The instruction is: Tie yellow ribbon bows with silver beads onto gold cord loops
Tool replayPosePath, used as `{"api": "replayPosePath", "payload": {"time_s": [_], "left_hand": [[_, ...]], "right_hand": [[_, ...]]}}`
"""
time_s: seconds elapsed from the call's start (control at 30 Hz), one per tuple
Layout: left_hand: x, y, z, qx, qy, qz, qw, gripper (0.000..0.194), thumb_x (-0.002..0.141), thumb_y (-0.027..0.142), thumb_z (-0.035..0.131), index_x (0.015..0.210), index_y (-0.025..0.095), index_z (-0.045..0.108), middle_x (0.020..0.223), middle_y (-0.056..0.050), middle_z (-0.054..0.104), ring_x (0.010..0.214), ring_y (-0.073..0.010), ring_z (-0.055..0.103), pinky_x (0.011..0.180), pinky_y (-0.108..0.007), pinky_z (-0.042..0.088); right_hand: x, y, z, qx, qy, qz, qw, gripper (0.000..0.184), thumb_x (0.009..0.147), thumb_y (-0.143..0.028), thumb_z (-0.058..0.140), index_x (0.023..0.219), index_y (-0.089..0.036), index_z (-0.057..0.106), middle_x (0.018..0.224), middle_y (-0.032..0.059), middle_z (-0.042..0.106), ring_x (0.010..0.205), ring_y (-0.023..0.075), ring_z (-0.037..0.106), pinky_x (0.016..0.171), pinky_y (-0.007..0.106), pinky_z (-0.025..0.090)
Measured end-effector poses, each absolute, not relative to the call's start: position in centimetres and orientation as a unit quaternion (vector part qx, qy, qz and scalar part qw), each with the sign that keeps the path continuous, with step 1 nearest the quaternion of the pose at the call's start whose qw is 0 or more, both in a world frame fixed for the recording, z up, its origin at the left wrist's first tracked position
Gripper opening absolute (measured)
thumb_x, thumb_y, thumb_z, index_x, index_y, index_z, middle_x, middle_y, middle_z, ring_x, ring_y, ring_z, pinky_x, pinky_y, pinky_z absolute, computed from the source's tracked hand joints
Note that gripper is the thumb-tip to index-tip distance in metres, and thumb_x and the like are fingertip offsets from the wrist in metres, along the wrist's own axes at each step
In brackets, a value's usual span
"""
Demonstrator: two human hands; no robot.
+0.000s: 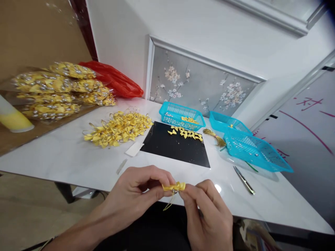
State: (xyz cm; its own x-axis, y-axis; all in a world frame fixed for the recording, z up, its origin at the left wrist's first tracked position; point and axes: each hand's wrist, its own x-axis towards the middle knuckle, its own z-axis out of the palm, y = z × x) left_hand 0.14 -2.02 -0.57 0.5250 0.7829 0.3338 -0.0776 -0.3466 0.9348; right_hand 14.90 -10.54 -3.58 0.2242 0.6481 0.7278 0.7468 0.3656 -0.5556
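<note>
Between my two hands, just over the table's front edge, is a yellow ribbon bow [180, 186] with a small silvery bell or bead [174, 191] at its middle. A thin gold cord loop [168, 205] hangs down from it. My left hand [142, 190] pinches the bow's left end between thumb and fingers. The right end is pinched by my right hand [206, 209]. Beyond them, a black mat [178, 151] carries a cluster of yellow bows [186, 133] along its far side. Left of the mat lies a heap of yellow bows with cords [121, 129].
Blue baskets [183, 111] stand behind and right of the mat, near a bundle of gold cords [214, 136]. A utility knife [244, 180] lies at right. Clear bags of bows [60, 87], a red plastic bag [115, 78] and a yellow-white cone-shaped object [13, 115] are at left.
</note>
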Motion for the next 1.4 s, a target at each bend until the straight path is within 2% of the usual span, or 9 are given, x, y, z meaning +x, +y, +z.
{"api": "replayPosePath", "payload": {"time_s": [0.23, 0.47, 0.6, 0.7, 0.97, 1.13, 1.27, 1.33, 1.4], "left_hand": [[0.0, -2.1, -0.9, 0.706, 0.244, 0.424, 0.512, 0.016, 0.076, 0.004, 0.066, 0.072, 0.019, 0.069, 0.077, 0.000, 0.075, 0.067, -0.0122, 0.068, 0.061, -0.018, 0.055], [0.1, -2.1, -0.7, 0.720, 0.213, 0.450, 0.484, 0.022, 0.076, 0.000, 0.062, 0.072, 0.019, 0.072, 0.079, -0.003, 0.078, 0.066, -0.0155, 0.072, 0.060, -0.021, 0.057], [0.2, -2.0, -0.4, 0.716, 0.205, 0.463, 0.481, 0.024, 0.075, -0.001, 0.062, 0.071, 0.019, 0.074, 0.077, -0.003, 0.078, 0.064, -0.0142, 0.071, 0.057, -0.019, 0.055], [0.2, -1.9, -0.5, 0.712, 0.193, 0.469, 0.485, 0.025, 0.075, -0.002, 0.063, 0.072, 0.020, 0.076, 0.077, -0.002, 0.078, 0.063, -0.0131, 0.071, 0.056, -0.017, 0.055], [0.5, -2.0, -1.2, 0.652, 0.222, 0.463, 0.559, 0.021, 0.073, 0.003, 0.069, 0.070, 0.021, 0.079, 0.077, -0.003, 0.080, 0.068, -0.0149, 0.073, 0.063, -0.019, 0.057], [0.8, -1.8, -1.8, 0.591, 0.226, 0.435, 0.641, 0.013, 0.073, 0.009, 0.074, 0.069, 0.020, 0.079, 0.076, -0.003, 0.079, 0.069, -0.0140, 0.072, 0.065, -0.018, 0.057], [0.7, -1.4, -2.4, 0.555, 0.247, 0.391, 0.691, 0.006, 0.072, 0.014, 0.079, 0.071, 0.019, 0.078, 0.074, -0.001, 0.078, 0.068, -0.0117, 0.070, 0.064, -0.017, 0.054], [0.6, -1.2, -2.5, 0.527, 0.259, 0.377, 0.716, 0.007, 0.069, 0.015, 0.082, 0.071, 0.019, 0.077, 0.071, -0.001, 0.077, 0.066, -0.0106, 0.068, 0.063, -0.016, 0.053], [0.6, -1.2, -2.5, 0.499, 0.265, 0.363, 0.741, 0.010, 0.067, 0.016, 0.085, 0.069, 0.018, 0.075, 0.070, 0.000, 0.077, 0.064, -0.0100, 0.068, 0.062, -0.016, 0.052]], "right_hand": [[14.5, -10.3, -3.8, -0.563, -0.604, -0.038, 0.562, 0.016, 0.092, -0.011, 0.053, 0.089, -0.020, 0.066, 0.069, -0.0005, 0.047, 0.056, 0.0103, 0.050, 0.046, 0.019, 0.042], [14.3, -10.5, -3.5, -0.569, -0.577, -0.037, 0.585, 0.013, 0.090, -0.013, 0.057, 0.088, -0.021, 0.067, 0.071, 0.0000, 0.064, 0.060, 0.0111, 0.063, 0.057, 0.020, 0.051], [14.0, -10.9, -3.5, -0.628, -0.528, -0.040, 0.571, 0.002, 0.088, -0.022, 0.063, 0.089, -0.021, 0.064, 0.074, -0.0003, 0.069, 0.062, 0.0120, 0.066, 0.057, 0.019, 0.051], [13.8, -11.1, -3.7, -0.653, -0.501, -0.036, 0.567, 0.007, 0.087, -0.028, 0.064, 0.090, -0.022, 0.062, 0.073, -0.0009, 0.070, 0.060, 0.0119, 0.068, 0.053, 0.018, 0.049], [13.4, -10.9, -3.7, -0.628, -0.507, -0.045, 0.588, 0.009, 0.086, -0.027, 0.066, 0.089, -0.021, 0.061, 0.070, -0.0004, 0.070, 0.057, 0.0141, 0.068, 0.052, 0.021, 0.051], [13.2, -10.5, -3.3, -0.625, -0.510, -0.066, 0.587, 0.007, 0.086, -0.024, 0.067, 0.082, -0.022, 0.061, 0.065, -0.0023, 0.066, 0.053, 0.0121, 0.063, 0.054, 0.020, 0.050], [14.8, -10.2, -2.6, -0.601, -0.540, 0.041, 0.588, 0.004, 0.085, -0.025, 0.064, 0.084, -0.022, 0.064, 0.070, -0.0016, 0.065, 0.060, 0.0121, 0.060, 0.059, 0.021, 0.049], [16.3, -9.8, -2.3, -0.596, -0.540, 0.128, 0.580, 0.013, 0.088, -0.031, 0.058, 0.089, -0.021, 0.066, 0.078, 0.0009, 0.066, 0.067, 0.0134, 0.060, 0.062, 0.022, 0.049], [17.7, -8.9, -2.0, -0.584, -0.539, 0.239, 0.558, 0.023, 0.093, -0.038, 0.052, 0.090, -0.019, 0.066, 0.074, 0.0012, 0.063, 0.067, 0.0136, 0.057, 0.062, 0.024, 0.047]]}}
